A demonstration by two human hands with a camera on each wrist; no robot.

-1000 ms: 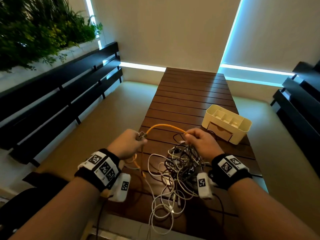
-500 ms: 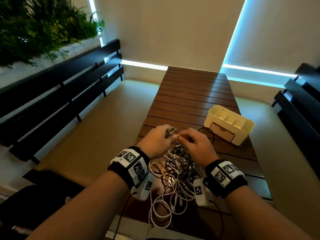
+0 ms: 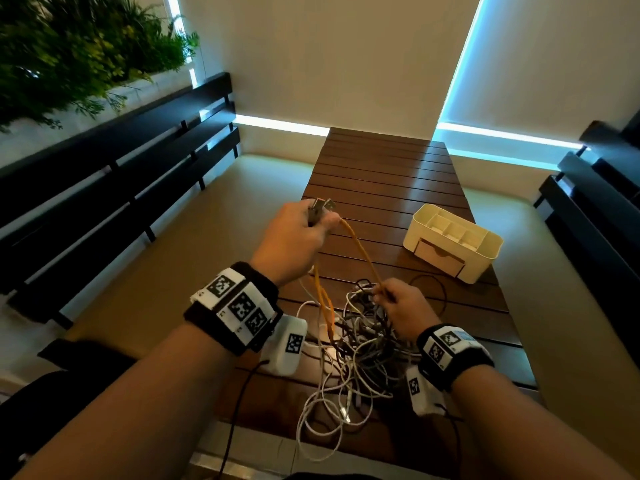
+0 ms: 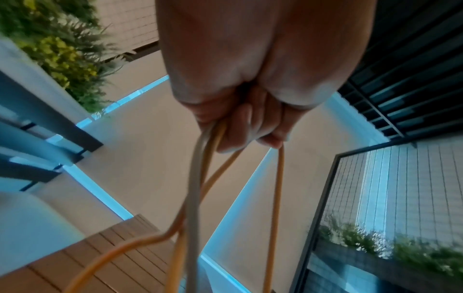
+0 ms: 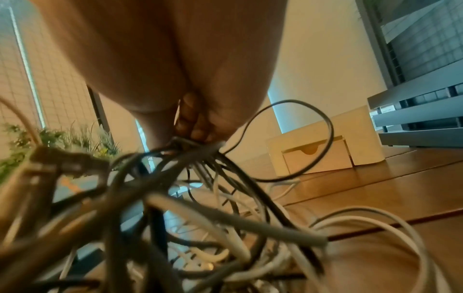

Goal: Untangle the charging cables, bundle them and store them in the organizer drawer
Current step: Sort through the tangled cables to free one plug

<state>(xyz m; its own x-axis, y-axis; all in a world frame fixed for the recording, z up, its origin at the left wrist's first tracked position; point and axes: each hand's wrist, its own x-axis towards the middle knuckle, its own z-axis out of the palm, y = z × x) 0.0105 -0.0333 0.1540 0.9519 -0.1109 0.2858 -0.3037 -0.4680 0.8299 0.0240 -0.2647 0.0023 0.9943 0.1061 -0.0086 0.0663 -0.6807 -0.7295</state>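
From the head view we see the left hand (image 3: pixel 294 237) raised above the dark brown slatted wooden worktop (image 3: pixel 384 174), its fingers curled round the metal plug ends (image 3: pixel 320 209) of a thin orange charging cable (image 3: pixel 362 254). That cable runs down and to the right into the right hand (image 3: pixel 403 306), which pinches it low over the tangled heap of white, grey and black charging cables (image 3: pixel 353 344) lying on the near end of the worktop. More orange strands hang from the left hand down into the heap. The cream plastic organizer with a front drawer (image 3: pixel 450 244) stands on the worktop to the right, beyond the heap and apart from it; its drawer is closed. Black slatted benches (image 3: pixel 121 174) flank the worktop, and green plants (image 3: pixel 76 53) fill the upper left.

From the left wrist view we see the left hand (image 4: pixel 250 99) with fingers (image 4: pixel 235 130) closed on several orange cable strands (image 4: pixel 278 188) and one pale strand (image 4: pixel 195 178), all hanging down from the grip.

From the right wrist view we see the right hand (image 5: pixel 175 79) with fingers (image 5: pixel 192 123) curled onto a bunch of grey and black cables (image 5: pixel 195 150) at the top of the heap. The organizer's closed drawer front (image 5: pixel 315 158) shows behind a black cable loop (image 5: pixel 300 138).
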